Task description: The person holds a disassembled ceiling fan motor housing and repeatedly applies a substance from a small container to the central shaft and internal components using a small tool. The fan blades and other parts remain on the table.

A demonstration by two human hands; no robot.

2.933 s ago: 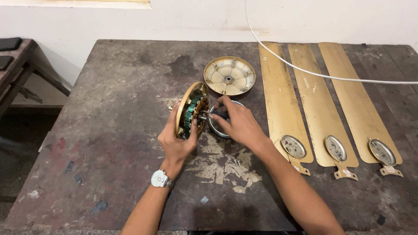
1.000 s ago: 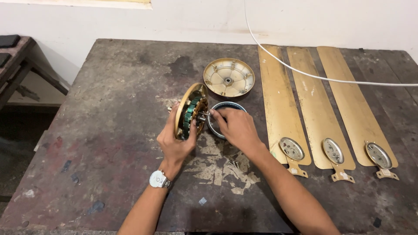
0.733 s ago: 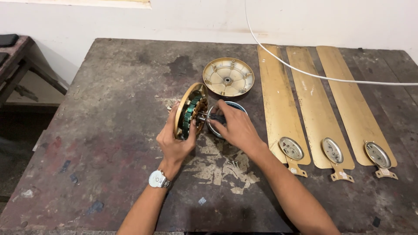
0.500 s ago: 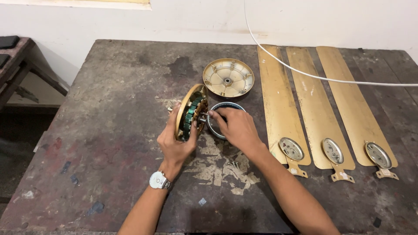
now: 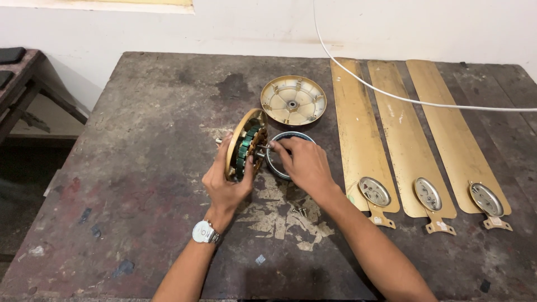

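Observation:
My left hand (image 5: 225, 183) grips a round gold fan motor (image 5: 245, 143) and holds it on edge above the dark table (image 5: 140, 168), its green windings facing right. My right hand (image 5: 305, 165) pinches the small shaft at the motor's centre with its fingertips. Under the right hand lies a metal ring (image 5: 279, 162), partly hidden. A gold motor cover (image 5: 293, 100) rests face up just beyond.
Three gold fan blades (image 5: 391, 140) lie side by side on the right half of the table. A white cable (image 5: 403, 98) runs across them. A few small screws (image 5: 302, 211) lie near my right wrist. A dark bench (image 5: 17, 72) stands at the far left.
Both hands stay on the motor; the right fingertips have shifted slightly at the shaft. The view has moved only a little.

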